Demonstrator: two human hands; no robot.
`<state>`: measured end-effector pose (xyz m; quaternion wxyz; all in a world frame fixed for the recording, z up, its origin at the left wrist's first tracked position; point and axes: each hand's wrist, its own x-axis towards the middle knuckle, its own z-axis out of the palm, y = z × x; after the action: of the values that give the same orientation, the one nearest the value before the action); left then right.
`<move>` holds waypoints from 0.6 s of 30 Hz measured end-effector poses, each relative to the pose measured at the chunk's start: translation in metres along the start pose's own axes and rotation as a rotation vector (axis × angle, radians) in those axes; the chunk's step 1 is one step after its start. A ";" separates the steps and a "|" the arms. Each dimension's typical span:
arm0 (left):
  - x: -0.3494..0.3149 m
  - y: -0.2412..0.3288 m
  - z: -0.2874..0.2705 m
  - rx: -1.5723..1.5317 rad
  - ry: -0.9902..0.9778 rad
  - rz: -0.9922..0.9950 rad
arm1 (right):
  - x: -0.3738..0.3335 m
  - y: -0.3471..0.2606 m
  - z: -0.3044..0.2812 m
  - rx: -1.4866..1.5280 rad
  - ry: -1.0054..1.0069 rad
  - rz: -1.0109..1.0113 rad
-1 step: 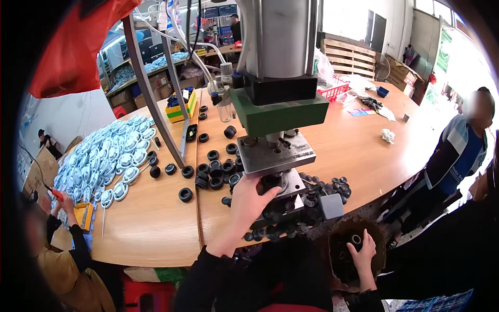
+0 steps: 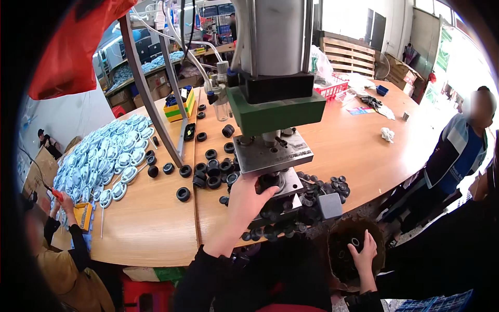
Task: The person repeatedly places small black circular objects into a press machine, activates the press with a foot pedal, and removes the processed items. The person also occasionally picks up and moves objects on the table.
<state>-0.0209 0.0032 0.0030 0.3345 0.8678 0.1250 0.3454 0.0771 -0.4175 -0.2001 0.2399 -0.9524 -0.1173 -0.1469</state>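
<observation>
My left hand (image 2: 243, 200) reaches to the lower die of a bench press (image 2: 278, 112). Its thumb and fingers close around a round black rubber piece (image 2: 267, 182) beside the die; part of the grip is hidden behind the hand and upper plate. Over an open carton (image 2: 340, 229) at the lower right, my right hand (image 2: 365, 255) has thumb and fingers spread. A small pale-edged ring (image 2: 355, 242) shows in the gap between them, seemingly apart from the fingers. Black rubber rings (image 2: 213, 167) lie left of the press, and small black discs (image 2: 338, 186) are heaped around its base.
A grey box (image 2: 329, 206) sits at the press's front right corner. Pale blue parts (image 2: 101, 158) are piled on the left of the table. A metal frame post (image 2: 150, 93) rises beside the press. One person works at the left; another stands at the right.
The ring by my right hand sits slightly lower in the picture. Both hands keep nearly the same pose, and the whole view has shifted a little.
</observation>
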 end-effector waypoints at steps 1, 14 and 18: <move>0.002 -0.003 0.006 0.051 -0.008 0.007 | 0.002 0.009 0.001 0.018 -0.010 0.006; -0.013 0.012 0.015 -0.097 0.003 -0.144 | 0.092 -0.143 0.007 0.162 -0.009 -0.432; -0.046 -0.007 -0.009 -0.163 0.184 -0.134 | 0.104 -0.129 0.046 -0.127 -0.108 -0.477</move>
<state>-0.0607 -0.0071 -0.0204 0.4134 0.7921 0.1844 0.4094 0.1465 -0.2687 -0.1489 0.1316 -0.9174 -0.3419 -0.1553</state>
